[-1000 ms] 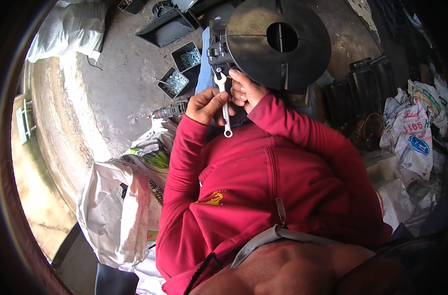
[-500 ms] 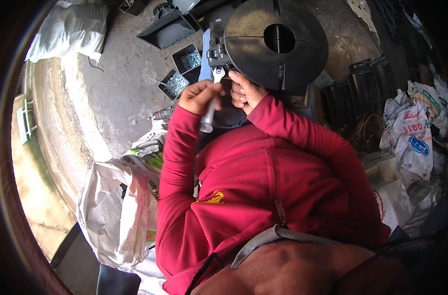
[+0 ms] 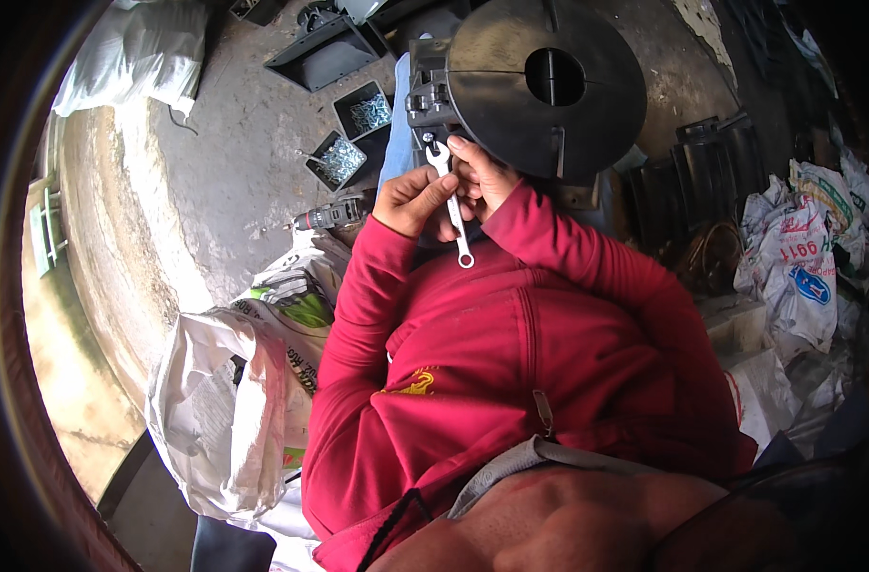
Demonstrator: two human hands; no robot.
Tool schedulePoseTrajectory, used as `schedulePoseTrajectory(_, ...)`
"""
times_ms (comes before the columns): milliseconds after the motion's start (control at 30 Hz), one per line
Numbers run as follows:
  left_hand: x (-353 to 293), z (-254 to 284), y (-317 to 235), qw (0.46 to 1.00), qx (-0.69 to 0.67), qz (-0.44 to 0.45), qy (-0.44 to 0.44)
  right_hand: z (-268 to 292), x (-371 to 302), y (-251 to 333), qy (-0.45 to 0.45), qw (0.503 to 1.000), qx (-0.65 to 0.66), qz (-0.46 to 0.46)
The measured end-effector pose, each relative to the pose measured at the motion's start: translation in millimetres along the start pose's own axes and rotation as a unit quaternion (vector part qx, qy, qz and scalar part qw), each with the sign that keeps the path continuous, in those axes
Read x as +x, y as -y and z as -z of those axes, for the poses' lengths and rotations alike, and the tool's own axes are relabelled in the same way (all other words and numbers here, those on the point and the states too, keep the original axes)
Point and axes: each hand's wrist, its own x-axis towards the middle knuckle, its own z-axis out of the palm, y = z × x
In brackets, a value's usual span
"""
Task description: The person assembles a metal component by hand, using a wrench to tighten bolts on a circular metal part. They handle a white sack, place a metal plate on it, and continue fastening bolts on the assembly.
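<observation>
My left hand (image 3: 410,201) is closed around the shaft of a silver combination wrench (image 3: 455,214). The wrench's open jaw points up, just below a small bolt (image 3: 429,140) on a black bracket (image 3: 428,98); I cannot tell whether they touch. Its ring end hangs down in front of my red jacket. Close beside it, my right hand (image 3: 487,178) is closed with the thumb up by the edge of a large black disc (image 3: 496,105). What its fingers grip is hidden. The disc has a round central hole and slots.
Two dark bins of screws (image 3: 339,162) sit on the floor at left, near a power drill (image 3: 329,214). A larger dark bin (image 3: 325,55) lies beyond. White sacks (image 3: 229,400) stand at lower left, others (image 3: 804,253) at right by black ribbed parts (image 3: 706,162).
The wrench's lower end has swung from left to right, and its jaw has come off the bolt's former spot, slightly lower. My left hand has turned with it.
</observation>
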Motion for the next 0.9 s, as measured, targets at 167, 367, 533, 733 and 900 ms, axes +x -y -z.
schedulePoseTrajectory(167, 7, -5, -2, 0.999, -0.03, -0.016, -0.03, -1, 3, 0, -0.061, 0.997, -0.047, -0.025)
schedulePoseTrajectory(367, 14, -1, -6, 0.999, -0.037, -0.013, -0.031, -11, -5, 5, -0.04, 0.998, 0.029, -0.026)
schedulePoseTrajectory(533, 0, 37, -28, 0.994, 0.104, -0.031, -0.032, -3, 3, 5, -0.005, 0.998, 0.06, -0.035)
schedulePoseTrajectory(733, -12, 21, -16, 0.995, 0.086, -0.013, -0.046, -4, 3, 5, -0.021, 0.997, 0.059, -0.035)
schedulePoseTrajectory(900, 3, 2, 0, 0.998, -0.033, -0.039, -0.046, -4, 1, 1, -0.026, 1.0, 0.012, 0.011)
